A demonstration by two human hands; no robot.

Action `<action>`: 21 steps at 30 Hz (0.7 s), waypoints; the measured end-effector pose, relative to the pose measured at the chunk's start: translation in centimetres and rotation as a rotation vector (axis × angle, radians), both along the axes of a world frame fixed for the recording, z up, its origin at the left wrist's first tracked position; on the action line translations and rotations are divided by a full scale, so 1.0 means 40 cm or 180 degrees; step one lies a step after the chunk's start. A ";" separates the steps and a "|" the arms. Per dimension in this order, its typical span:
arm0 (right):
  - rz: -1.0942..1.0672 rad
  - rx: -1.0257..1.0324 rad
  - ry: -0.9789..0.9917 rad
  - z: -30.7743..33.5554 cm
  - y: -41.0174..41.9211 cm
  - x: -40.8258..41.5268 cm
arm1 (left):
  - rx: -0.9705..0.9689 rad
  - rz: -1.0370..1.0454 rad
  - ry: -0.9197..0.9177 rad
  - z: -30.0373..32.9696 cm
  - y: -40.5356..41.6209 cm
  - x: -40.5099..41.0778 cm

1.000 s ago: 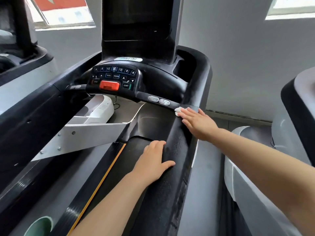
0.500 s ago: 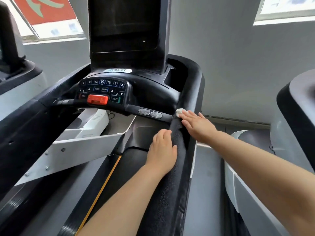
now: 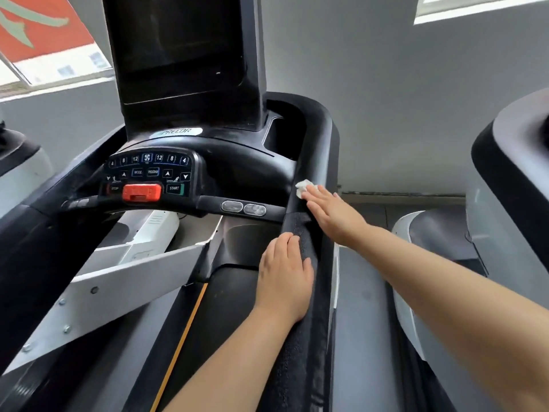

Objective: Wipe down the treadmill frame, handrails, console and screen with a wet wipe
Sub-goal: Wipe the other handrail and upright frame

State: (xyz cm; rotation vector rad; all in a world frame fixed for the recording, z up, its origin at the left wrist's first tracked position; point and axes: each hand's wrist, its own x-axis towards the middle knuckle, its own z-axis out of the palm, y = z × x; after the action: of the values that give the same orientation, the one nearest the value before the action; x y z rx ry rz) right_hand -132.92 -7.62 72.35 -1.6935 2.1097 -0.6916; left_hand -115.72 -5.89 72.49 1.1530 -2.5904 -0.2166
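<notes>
Pressing a crumpled white wet wipe [image 3: 303, 188] onto the black right handrail [image 3: 316, 150] of the treadmill, right hand [image 3: 334, 214] flat, fingers straight and together, only the far edge of the wipe showing beyond the fingertips. Resting nearer on the same rail, at its inner left side, left hand [image 3: 283, 278] with palm down, fingers relaxed and laid over the textured grip, thumb lying along the top, grasping nothing. Lying just beyond the junction where the crossbar [image 3: 190, 205] meets the rail, the wipe, on the smooth curved part. Carrying two oval sensor pads [image 3: 243, 208] near its right end, that crossbar. Sitting left of the hands, the console [image 3: 148, 173] with numbered keys, a green START key and a red stop clip [image 3: 142, 192]. Rising behind it, far and centre, the dark screen [image 3: 181, 46], switched off. Running below the left forearm, the black belt deck with an orange stripe [image 3: 184, 337]. Standing at the right edge, part of a neighbouring grey and black machine [image 3: 511, 185].
</notes>
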 end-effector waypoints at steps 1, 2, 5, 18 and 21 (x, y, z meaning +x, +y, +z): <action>0.0059 -0.0110 -0.0086 -0.011 0.036 0.020 | 0.0008 -0.0009 0.0025 -0.002 -0.001 0.000; 0.0154 -0.0262 -0.0141 -0.027 0.079 0.043 | -0.0003 -0.0019 0.0059 -0.002 -0.002 0.001; 0.0418 -0.0554 -0.0188 -0.064 0.172 0.079 | 0.0004 -0.0034 0.0114 -0.005 -0.006 0.003; 0.0037 -0.0194 -0.0085 -0.011 0.051 0.015 | -0.0051 -0.0049 0.0107 0.009 -0.005 0.003; 0.0301 -0.0123 0.0174 -0.014 0.061 -0.009 | -0.0154 -0.0028 0.0227 0.017 -0.036 -0.012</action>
State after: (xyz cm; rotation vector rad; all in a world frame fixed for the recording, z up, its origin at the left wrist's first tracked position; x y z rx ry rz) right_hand -133.27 -5.19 71.79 -1.8395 2.0495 -0.6695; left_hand -116.21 -7.35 73.19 1.0973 -2.5251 -0.1924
